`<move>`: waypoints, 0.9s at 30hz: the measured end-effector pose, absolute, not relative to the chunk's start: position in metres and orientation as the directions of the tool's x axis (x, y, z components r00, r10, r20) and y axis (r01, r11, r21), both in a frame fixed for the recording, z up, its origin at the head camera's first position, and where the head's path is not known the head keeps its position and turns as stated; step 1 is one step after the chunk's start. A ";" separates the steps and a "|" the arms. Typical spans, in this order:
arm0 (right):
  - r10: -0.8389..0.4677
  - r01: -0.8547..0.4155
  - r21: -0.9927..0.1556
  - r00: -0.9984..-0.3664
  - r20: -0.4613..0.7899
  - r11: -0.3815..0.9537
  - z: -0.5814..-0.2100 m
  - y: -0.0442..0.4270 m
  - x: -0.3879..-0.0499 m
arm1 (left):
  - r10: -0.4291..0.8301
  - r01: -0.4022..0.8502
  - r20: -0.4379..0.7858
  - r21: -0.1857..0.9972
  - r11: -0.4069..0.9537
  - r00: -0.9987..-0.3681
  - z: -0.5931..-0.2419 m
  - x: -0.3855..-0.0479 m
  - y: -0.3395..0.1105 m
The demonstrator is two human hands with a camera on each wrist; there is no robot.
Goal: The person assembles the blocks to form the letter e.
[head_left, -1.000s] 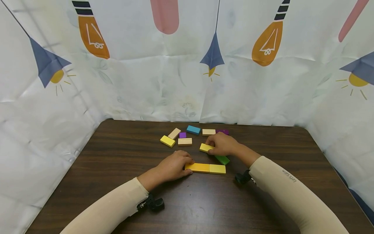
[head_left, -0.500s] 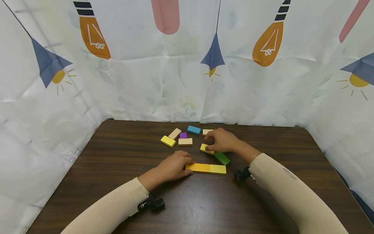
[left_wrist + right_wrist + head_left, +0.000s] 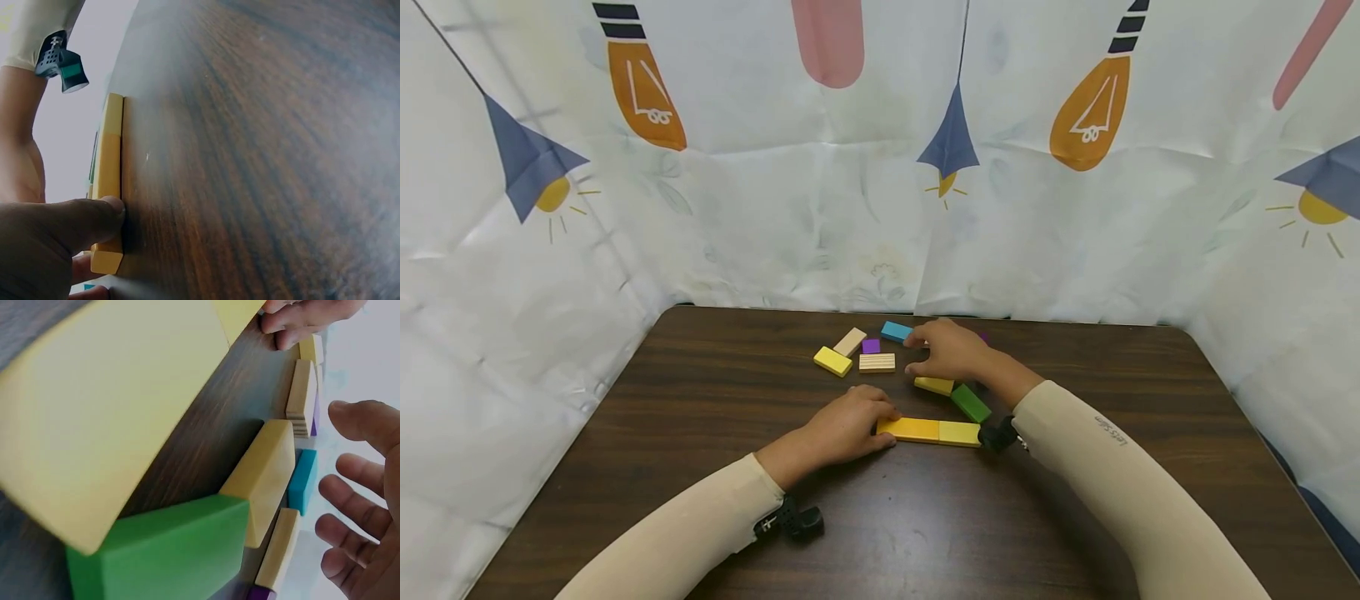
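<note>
My left hand (image 3: pixel 838 429) pinches the left end of an orange-yellow block (image 3: pixel 915 429), the thumb on its near side in the left wrist view. End to end with it lies a lighter yellow block (image 3: pixel 958 433). My right hand (image 3: pixel 951 350) hovers over the back group of blocks, its fingers spread and holding nothing in the right wrist view. Below that hand are a yellow block (image 3: pixel 934 387) and a green block (image 3: pixel 972 403), touching at their ends. A blue block (image 3: pixel 895 332) sits by its fingertips. The hand hides a wooden block (image 3: pixel 279 547) from the head view.
Left of the right hand lie a striped wooden block (image 3: pixel 877 363), a small purple block (image 3: pixel 870 346), a plain wooden block (image 3: pixel 850 342) and another yellow block (image 3: pixel 832 362). The dark wooden table (image 3: pixel 700 400) ends at a printed curtain (image 3: pixel 760 225) behind.
My right hand has let go of the yellow block beside the green one and moved back and left, toward the blue block. My left hand has stayed on the orange-yellow block.
</note>
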State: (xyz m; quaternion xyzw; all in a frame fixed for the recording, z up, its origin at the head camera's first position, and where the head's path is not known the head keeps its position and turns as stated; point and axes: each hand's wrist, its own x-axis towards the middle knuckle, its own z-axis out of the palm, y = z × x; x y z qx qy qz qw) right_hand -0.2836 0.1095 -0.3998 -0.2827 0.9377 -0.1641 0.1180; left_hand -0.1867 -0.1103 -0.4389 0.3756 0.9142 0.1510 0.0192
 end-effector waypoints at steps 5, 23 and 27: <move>-0.581 -0.501 -0.380 -0.804 -0.129 0.777 -0.400 0.100 -0.285 | 0.692 0.678 0.066 0.291 0.675 -0.718 -0.438 -0.186 -0.110; -0.565 -0.482 -0.360 -0.807 -0.171 0.799 -0.412 0.078 -0.295 | 0.692 0.682 0.079 0.282 0.674 -0.717 -0.439 -0.187 -0.110; -0.566 -0.489 -0.351 -0.808 -0.164 0.799 -0.415 0.075 -0.297 | 0.693 0.683 0.078 0.279 0.675 -0.717 -0.439 -0.187 -0.111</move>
